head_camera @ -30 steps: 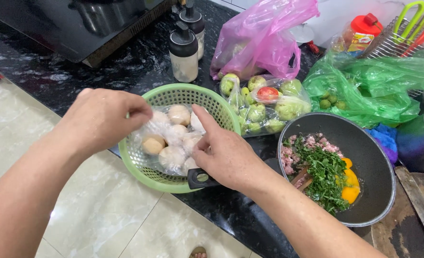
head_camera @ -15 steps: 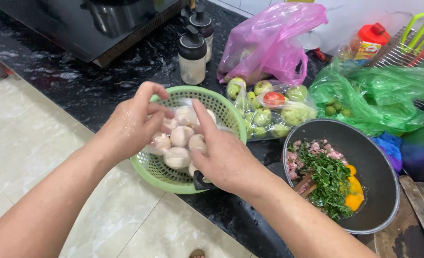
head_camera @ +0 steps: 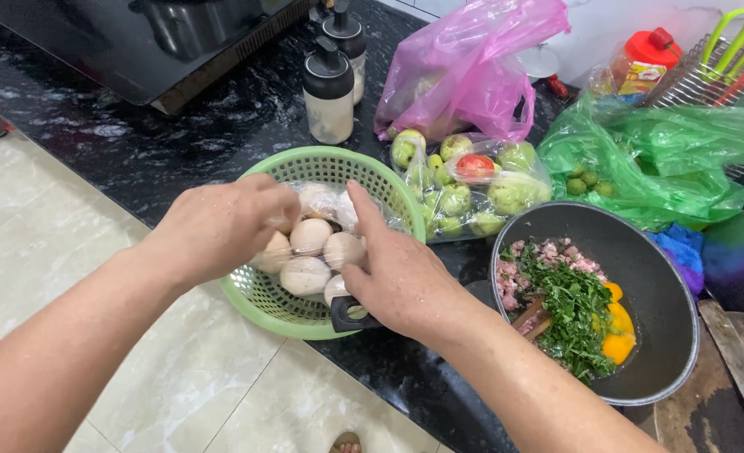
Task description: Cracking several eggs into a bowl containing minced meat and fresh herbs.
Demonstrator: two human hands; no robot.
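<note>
Left hand (head_camera: 221, 226), right hand (head_camera: 401, 277) on mushrooms (head_camera: 309, 252) in green basket (head_camera: 263, 302).

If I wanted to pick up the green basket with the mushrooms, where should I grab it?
Probably by the thick rim of the round green plastic basket, on its far left side, coming from above. That stretch is bare, while the left hand and right hand cover the middle and the near rim.
</note>
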